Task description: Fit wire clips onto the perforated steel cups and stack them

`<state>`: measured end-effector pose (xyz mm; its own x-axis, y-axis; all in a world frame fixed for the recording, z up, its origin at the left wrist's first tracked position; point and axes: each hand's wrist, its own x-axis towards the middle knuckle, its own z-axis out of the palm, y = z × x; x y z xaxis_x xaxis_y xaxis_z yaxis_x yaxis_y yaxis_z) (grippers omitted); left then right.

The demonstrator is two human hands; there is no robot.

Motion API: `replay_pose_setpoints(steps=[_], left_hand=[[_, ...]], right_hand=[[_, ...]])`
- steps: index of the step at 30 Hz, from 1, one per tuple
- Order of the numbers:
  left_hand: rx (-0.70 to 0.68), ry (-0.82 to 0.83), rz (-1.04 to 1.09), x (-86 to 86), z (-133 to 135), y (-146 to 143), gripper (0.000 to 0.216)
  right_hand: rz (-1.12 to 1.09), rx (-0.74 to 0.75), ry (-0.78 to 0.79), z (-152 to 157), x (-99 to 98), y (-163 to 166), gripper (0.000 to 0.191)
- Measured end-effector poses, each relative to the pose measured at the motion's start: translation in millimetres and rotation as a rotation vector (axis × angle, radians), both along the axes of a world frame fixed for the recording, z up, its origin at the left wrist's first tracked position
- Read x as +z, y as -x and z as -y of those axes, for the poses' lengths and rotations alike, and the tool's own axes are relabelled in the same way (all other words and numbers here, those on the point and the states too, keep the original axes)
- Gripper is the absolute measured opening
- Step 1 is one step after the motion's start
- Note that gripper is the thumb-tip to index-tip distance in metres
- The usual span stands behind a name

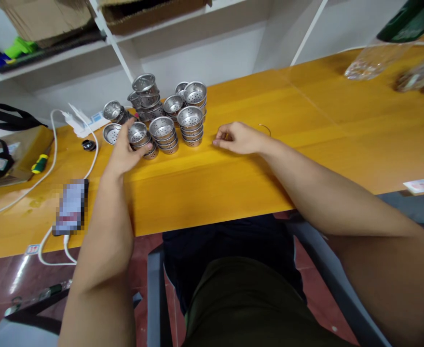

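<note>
Toward the left, my left hand (125,154) is wrapped round a short stack of perforated metal strainer cups (138,135), with its thumb across the front. Part of that stack is hidden by the hand. Just to its right stand a second stack of strainer cups (162,132) and a taller stack (190,125). More stacked cups (145,86) are grouped behind these. My right hand (237,138) hovers over or rests on the table right of the stacks, fingers loosely curled, with nothing visible in them.
On the orange table (212,193) lie a phone (71,207) with a white cable, a power strip (85,123) and a small black part (88,145). A green-handled tool (40,164) is at the left. Plastic bags (367,62) sit at the far right. Shelves (204,43) rise behind.
</note>
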<state>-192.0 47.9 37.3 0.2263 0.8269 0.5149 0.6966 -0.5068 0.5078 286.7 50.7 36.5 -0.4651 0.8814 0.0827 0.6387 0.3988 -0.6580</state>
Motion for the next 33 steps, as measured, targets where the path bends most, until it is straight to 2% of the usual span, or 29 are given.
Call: replay_pose_setpoints(steps=[3,6,9,11,14,16,18,20,23,28,30,33], left_hand=[[0.054,-0.067,-0.031,15.4,12,-3,0.13],[0.131,-0.198,-0.029,36.5,20,-3,0.104],[0.324,-0.311,0.031,43.5,18,9,0.096],[0.407,-0.287,0.1,33.4,11,24,0.094],[0.312,-0.138,0.154,3.7,-6,49,0.099],[0.235,-0.022,0.184,-16.5,-18,59,0.119],[0.251,0.034,0.285,-31.5,-28,65,0.145],[0.297,0.021,0.344,-40.6,-38,68,0.157],[0.31,-0.068,0.301,-47.6,-50,78,0.143],[0.24,-0.195,0.235,-51.1,-59,97,0.116],[0.322,-0.184,0.252,-49.5,-62,99,0.113],[0.524,-0.109,0.342,-46.0,-66,93,0.116]], right_hand=[[-0.009,0.006,0.014,2,1.4,0,0.025],[-0.017,0.018,0.008,3,2.7,0,0.025],[-0.017,0.01,0.015,4,4.1,1,0.024],[-0.017,0.008,0.018,4,4.8,2,0.022],[-0.012,0.011,0.012,4,4.5,1,0.024],[-0.006,0.012,0.014,3,3.3,1,0.03],[-0.004,0.018,0.016,3,1.9,0,0.036],[-0.008,0.023,0.013,2,0.8,-1,0.04],[-0.015,0.028,0.019,2,-0.1,-1,0.038],[-0.02,0.027,0.029,1,-0.9,-1,0.038],[-0.017,0.023,0.025,1,-0.4,-1,0.04],[-0.012,0.023,0.026,2,1.3,0,0.033]])
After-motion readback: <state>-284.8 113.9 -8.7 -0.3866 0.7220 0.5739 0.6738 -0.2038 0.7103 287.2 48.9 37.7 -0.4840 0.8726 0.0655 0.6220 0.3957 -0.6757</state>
